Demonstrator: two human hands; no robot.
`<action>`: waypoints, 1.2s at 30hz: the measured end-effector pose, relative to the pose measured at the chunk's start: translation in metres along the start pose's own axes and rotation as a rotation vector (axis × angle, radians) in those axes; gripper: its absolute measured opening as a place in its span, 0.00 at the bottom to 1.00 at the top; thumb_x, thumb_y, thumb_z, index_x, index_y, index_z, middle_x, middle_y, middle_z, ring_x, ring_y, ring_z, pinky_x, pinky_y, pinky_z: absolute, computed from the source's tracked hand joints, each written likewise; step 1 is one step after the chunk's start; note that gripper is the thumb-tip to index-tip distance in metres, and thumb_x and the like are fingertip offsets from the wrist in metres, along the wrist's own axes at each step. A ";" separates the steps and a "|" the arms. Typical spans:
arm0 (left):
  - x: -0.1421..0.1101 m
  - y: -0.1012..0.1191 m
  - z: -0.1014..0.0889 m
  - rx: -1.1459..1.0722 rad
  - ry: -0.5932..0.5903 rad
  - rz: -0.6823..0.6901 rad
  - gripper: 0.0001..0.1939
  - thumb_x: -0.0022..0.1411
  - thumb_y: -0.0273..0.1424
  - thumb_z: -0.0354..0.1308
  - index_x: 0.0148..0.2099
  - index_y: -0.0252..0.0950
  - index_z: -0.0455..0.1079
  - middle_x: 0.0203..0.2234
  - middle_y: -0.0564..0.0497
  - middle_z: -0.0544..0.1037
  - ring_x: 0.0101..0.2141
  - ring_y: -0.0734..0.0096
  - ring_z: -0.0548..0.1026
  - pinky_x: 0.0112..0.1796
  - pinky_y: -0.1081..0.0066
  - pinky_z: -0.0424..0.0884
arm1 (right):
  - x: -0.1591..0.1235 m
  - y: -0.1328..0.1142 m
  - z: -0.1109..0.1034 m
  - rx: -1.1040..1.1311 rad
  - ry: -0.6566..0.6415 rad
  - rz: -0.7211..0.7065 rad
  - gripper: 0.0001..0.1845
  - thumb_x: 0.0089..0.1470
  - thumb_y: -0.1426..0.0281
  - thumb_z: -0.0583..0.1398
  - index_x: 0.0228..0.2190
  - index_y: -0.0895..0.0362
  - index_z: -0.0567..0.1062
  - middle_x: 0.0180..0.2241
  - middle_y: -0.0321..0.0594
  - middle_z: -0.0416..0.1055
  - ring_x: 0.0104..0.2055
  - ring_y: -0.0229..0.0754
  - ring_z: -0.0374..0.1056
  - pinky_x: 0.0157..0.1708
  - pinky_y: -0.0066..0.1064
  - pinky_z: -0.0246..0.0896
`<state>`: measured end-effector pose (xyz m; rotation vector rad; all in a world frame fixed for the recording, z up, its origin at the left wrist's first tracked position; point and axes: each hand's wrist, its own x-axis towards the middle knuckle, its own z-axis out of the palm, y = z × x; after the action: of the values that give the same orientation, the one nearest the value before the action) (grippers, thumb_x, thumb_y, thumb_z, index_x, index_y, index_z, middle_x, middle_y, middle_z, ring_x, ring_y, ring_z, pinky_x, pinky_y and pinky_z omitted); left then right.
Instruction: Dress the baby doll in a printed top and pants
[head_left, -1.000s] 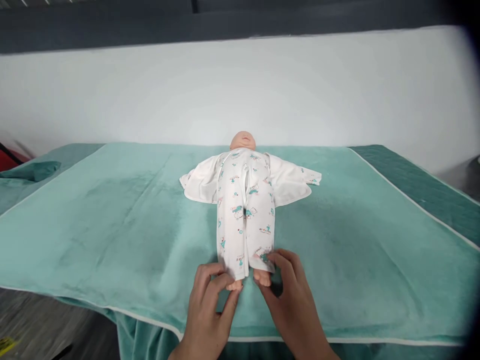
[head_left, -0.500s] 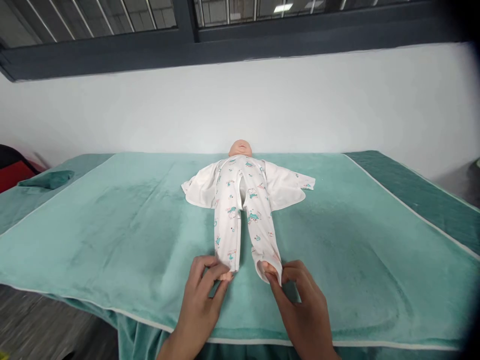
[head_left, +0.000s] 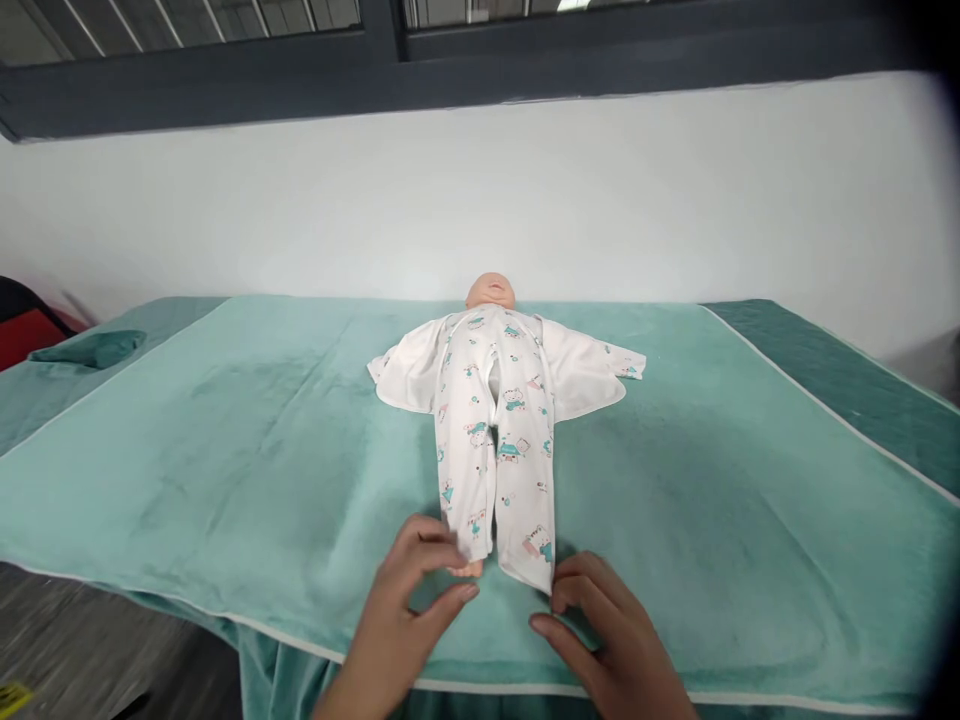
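Note:
A baby doll (head_left: 491, 290) lies with its head toward the wall and its legs toward me. White printed pants (head_left: 517, 450) with a split crotch cover its body and legs. Behind it a white top (head_left: 581, 370) is spread out, sleeves to both sides. My left hand (head_left: 431, 595) is at the left pant cuff, fingertips against it and thumb apart; the doll's toes (head_left: 469, 569) show there. My right hand (head_left: 581, 605) is by the right cuff's outer corner, curled fingers touching it and thumb held away. The foot inside that leg is hidden.
A green plush cover (head_left: 247, 480) with white piping lies over the table and hangs down at the front. Folded green cloth (head_left: 90, 350) and a red and black object (head_left: 26, 325) are at the far left. A white wall (head_left: 337, 210) rises behind the table.
The right pant leg has been pulled down straight, covering the foot that showed before. Both thumbs have come off the doll's feet. The view has shifted slightly.

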<state>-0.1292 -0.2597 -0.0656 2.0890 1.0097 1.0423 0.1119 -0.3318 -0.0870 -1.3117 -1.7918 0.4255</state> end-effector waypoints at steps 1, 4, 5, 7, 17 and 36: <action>0.006 -0.002 -0.009 -0.041 -0.042 -0.044 0.05 0.66 0.31 0.58 0.44 0.42 0.71 0.41 0.50 0.72 0.42 0.69 0.74 0.43 0.71 0.72 | 0.004 0.003 -0.008 0.043 -0.054 -0.003 0.06 0.62 0.70 0.59 0.32 0.52 0.66 0.33 0.36 0.69 0.35 0.39 0.68 0.33 0.27 0.65; 0.038 -0.019 -0.028 0.102 0.048 -0.129 0.06 0.69 0.32 0.53 0.44 0.40 0.71 0.41 0.49 0.74 0.43 0.67 0.74 0.45 0.67 0.71 | 0.033 0.023 -0.031 -0.013 -0.027 0.022 0.05 0.65 0.72 0.54 0.35 0.52 0.68 0.35 0.38 0.70 0.37 0.41 0.68 0.37 0.30 0.65; 0.053 -0.029 -0.030 0.190 0.090 -0.097 0.07 0.68 0.32 0.53 0.45 0.40 0.72 0.41 0.48 0.75 0.44 0.64 0.73 0.47 0.64 0.71 | 0.048 0.032 -0.035 -0.121 0.046 0.023 0.04 0.64 0.73 0.55 0.37 0.52 0.69 0.37 0.40 0.70 0.40 0.43 0.67 0.40 0.33 0.65; 0.085 -0.050 -0.028 0.411 0.133 -0.012 0.10 0.67 0.30 0.54 0.49 0.39 0.72 0.45 0.46 0.75 0.49 0.58 0.70 0.51 0.57 0.68 | 0.082 0.053 -0.036 -0.339 0.105 -0.022 0.08 0.63 0.75 0.55 0.42 0.55 0.71 0.43 0.45 0.72 0.47 0.48 0.66 0.48 0.40 0.62; 0.173 -0.081 0.001 0.662 -0.079 0.251 0.15 0.64 0.30 0.55 0.51 0.35 0.72 0.47 0.40 0.75 0.50 0.51 0.70 0.56 0.48 0.64 | 0.170 0.092 -0.019 -0.594 -0.156 -0.203 0.06 0.58 0.74 0.59 0.35 0.57 0.78 0.42 0.47 0.73 0.49 0.51 0.64 0.51 0.41 0.57; 0.167 -0.082 0.002 0.657 -0.110 0.219 0.12 0.64 0.31 0.54 0.48 0.34 0.72 0.44 0.40 0.75 0.46 0.52 0.71 0.46 0.55 0.68 | 0.151 0.088 -0.030 -0.274 -0.045 -0.112 0.11 0.57 0.80 0.50 0.31 0.55 0.69 0.35 0.43 0.70 0.38 0.45 0.65 0.37 0.35 0.60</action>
<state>-0.0896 -0.0778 -0.0639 2.8031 1.1995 0.7362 0.1765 -0.1680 -0.0651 -1.3862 -2.0036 0.1525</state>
